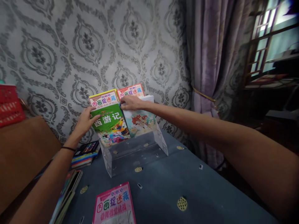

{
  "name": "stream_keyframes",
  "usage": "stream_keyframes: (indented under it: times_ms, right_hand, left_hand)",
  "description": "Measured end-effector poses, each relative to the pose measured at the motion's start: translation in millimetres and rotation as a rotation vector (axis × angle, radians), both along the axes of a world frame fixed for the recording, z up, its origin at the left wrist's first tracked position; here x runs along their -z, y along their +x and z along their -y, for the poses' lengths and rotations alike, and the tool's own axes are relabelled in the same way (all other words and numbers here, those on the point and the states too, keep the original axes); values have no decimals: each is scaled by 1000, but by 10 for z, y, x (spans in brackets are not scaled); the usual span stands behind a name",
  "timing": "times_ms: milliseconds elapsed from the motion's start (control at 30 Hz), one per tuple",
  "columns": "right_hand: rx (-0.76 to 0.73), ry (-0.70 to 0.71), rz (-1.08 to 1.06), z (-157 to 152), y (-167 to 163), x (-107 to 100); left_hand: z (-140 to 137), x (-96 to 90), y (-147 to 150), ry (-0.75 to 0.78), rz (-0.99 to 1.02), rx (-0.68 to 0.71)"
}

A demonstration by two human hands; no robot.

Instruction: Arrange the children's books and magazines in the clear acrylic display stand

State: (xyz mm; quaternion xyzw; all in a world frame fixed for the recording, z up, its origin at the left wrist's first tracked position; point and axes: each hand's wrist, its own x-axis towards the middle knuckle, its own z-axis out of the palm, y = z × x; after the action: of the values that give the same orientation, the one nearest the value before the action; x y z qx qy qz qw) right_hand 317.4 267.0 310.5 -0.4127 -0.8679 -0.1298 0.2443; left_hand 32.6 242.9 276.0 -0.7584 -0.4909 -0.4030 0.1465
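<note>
A green picture book (109,124) stands upright in the left part of a clear acrylic book rack (135,155). My left hand (86,120) grips its left edge, with the thumb lying across the cover. At its top right corner, the fingers of my right hand (131,102) are closed. Beside it, a pale book (142,123) with a cartoon cover leans in the rack, partly behind my right hand. Two taller books show behind these: a yellow-edged book (104,98) at left and a red-edged book (132,90) at right.
A pink book (114,205) lies flat on the dark blue tablecloth (158,189) in front. Stacked books (85,152) and more books (67,193) lie at left, near a cardboard box (25,152) and red basket (10,104). Patterned wall behind; purple curtain (210,62) at right.
</note>
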Motion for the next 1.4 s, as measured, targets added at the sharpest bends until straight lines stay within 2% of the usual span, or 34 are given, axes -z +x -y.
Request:
stream_keyframes:
  times_ms: [200, 333, 500, 633, 733, 867, 933, 1000, 1133, 1267, 1400]
  right_hand:
    - [1, -107, -71, -14, -30, -84]
    - [-36, -110, -34, -53, -100, -134]
    - [-66, -140, -108, -98, -104, -151]
    - [-70, -197, -128, -132, -115, -195]
    - [-81, -248, -152, -160, -123, -220]
    - [-94, -262, -198, -187, -111, -206]
    - [-90, -257, -215, -196, -107, -184]
    - [-75, -231, -240, -201, -110, -151]
    - [-74, -111, -308, -199, -130, -50]
    - [-163, -21, -330, -197, -118, 22]
    - [-344, -64, -292, -179, -53, -17]
  left_hand:
    - [-27, 37, -37, 21, -18, 19]
    - [-15, 54, -80, 42, -77, 22]
    - [60, 60, -87, 57, -135, 94]
    - [127, -13, -58, 58, -90, 167]
    - [112, -155, -21, -42, 43, 197]
    - [-9, -408, 106, -369, 267, 147]
    - [-71, -536, 197, -528, 283, 114]
    - [-110, -657, 285, -622, 196, 94]
    - [-144, -854, 404, -629, -16, 139]
    - [-206, -940, 463, -641, -121, 149]
    - [-283, -923, 484, -671, -235, 199]
